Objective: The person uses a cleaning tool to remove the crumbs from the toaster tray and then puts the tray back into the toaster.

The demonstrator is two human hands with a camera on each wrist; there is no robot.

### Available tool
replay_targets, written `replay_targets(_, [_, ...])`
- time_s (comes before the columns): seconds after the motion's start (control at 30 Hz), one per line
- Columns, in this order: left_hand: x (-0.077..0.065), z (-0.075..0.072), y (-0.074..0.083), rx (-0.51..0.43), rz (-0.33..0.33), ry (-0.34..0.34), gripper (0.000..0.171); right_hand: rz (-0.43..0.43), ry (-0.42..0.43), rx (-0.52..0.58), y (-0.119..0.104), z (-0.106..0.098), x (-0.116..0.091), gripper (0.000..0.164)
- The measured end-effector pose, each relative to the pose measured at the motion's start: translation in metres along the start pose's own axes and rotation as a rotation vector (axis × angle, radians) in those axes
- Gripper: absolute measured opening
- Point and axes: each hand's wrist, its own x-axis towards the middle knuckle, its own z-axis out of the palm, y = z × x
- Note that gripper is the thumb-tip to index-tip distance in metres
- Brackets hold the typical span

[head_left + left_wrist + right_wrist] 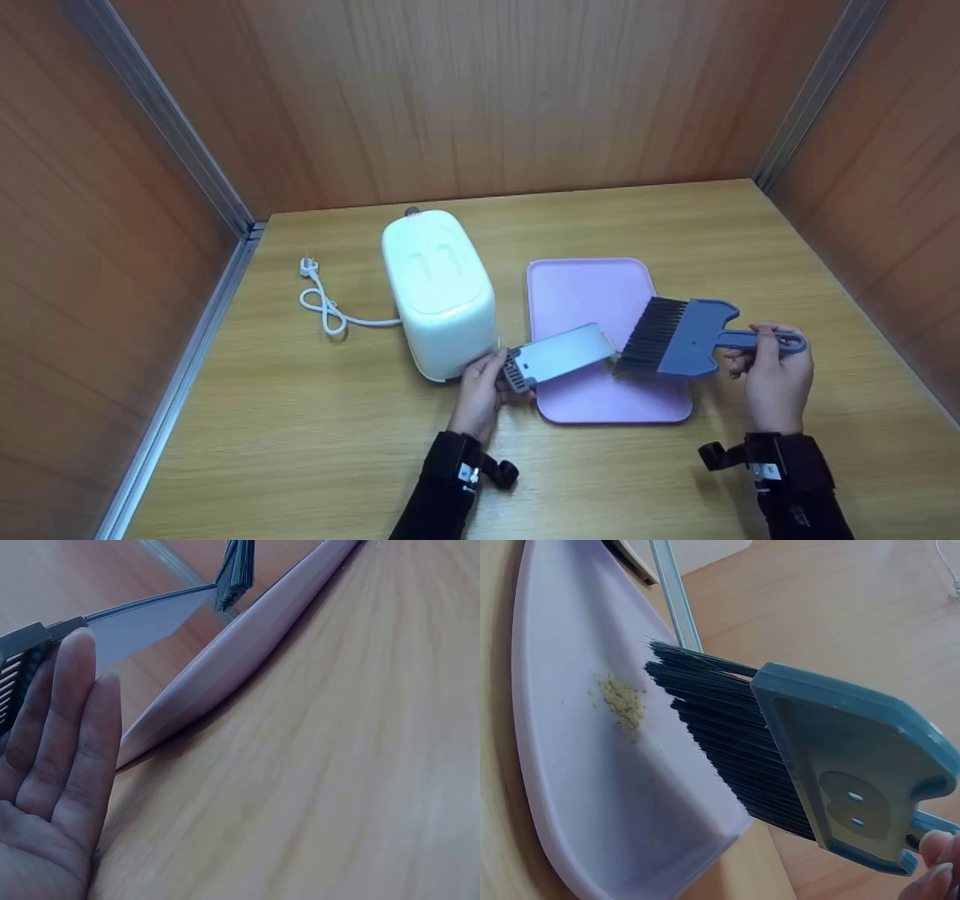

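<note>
The left hand (478, 394) is pinching the crumb tray (562, 354) partly over the lilac tray (585, 289), the right hand (780, 379) is gripping the brush (691, 337), and too strong sweeping is perhaps risking crumbs (622, 701) outside.

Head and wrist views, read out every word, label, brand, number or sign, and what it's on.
No text can be read in any view.
Left wristband patch: any text too small to read.
Right wristband patch: any text too small to read.
No lettering visible on the blue brush, silver plate, purple tray or white appliance.
</note>
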Motion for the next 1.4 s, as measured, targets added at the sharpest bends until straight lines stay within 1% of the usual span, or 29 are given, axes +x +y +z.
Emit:
replay_targets(0.1, [0.0, 0.0, 0.0, 0.002, -0.002, 0.0, 0.04, 0.002, 0.02, 0.021, -0.004, -0.001, 0.001, 0.015])
replay_targets(0.27, [0.0, 0.0, 0.0, -0.008, -0.002, 0.001, 0.04, -0.028, 0.051, 0.151, -0.016, 0.006, 0.004, 0.016])
replay_targets(0.33, [0.0, 0.0, 0.0, -0.014, 0.001, 0.0, 0.041, -0.035, 0.042, 0.192, -0.021, 0.012, 0.005, 0.017])
replay_targets(0.43, [0.0, 0.0, -0.001, -0.014, 0.007, -0.005, 0.041, -0.033, 0.014, 0.217, -0.025, 0.024, 0.003, 0.018])
replay_targets(0.53, [0.0, 0.0, -0.002, -0.013, 0.01, -0.009, 0.041, -0.023, -0.025, 0.205, -0.026, 0.039, -0.002, 0.019])
replay_targets(0.7, [0.0, 0.0, -0.001, -0.018, 0.006, -0.011, 0.04, -0.038, -0.092, 0.195, -0.02, 0.066, -0.014, 0.018])
replay_targets(0.8, [0.0, 0.0, 0.0, -0.015, 0.002, -0.015, 0.04, -0.051, -0.119, 0.166, -0.016, 0.081, -0.024, 0.019])
replay_targets(0.93, [0.0, 0.0, 0.0, -0.011, -0.006, -0.02, 0.041, -0.063, -0.15, 0.113, -0.009, 0.096, -0.035, 0.021])
replay_targets(1.13, [0.0, 0.0, 0.001, -0.024, -0.005, -0.017, 0.041, -0.067, -0.19, 0.037, -0.001, 0.107, -0.043, 0.023])
replay_targets(1.27, [-0.001, 0.0, 0.0, -0.034, -0.002, -0.017, 0.04, -0.068, -0.206, -0.019, 0.001, 0.108, -0.045, 0.024])
replay_targets(1.4, [0.0, 0.0, 0.0, -0.036, -0.004, -0.018, 0.039, -0.088, -0.205, -0.056, 0.002, 0.107, -0.045, 0.025])
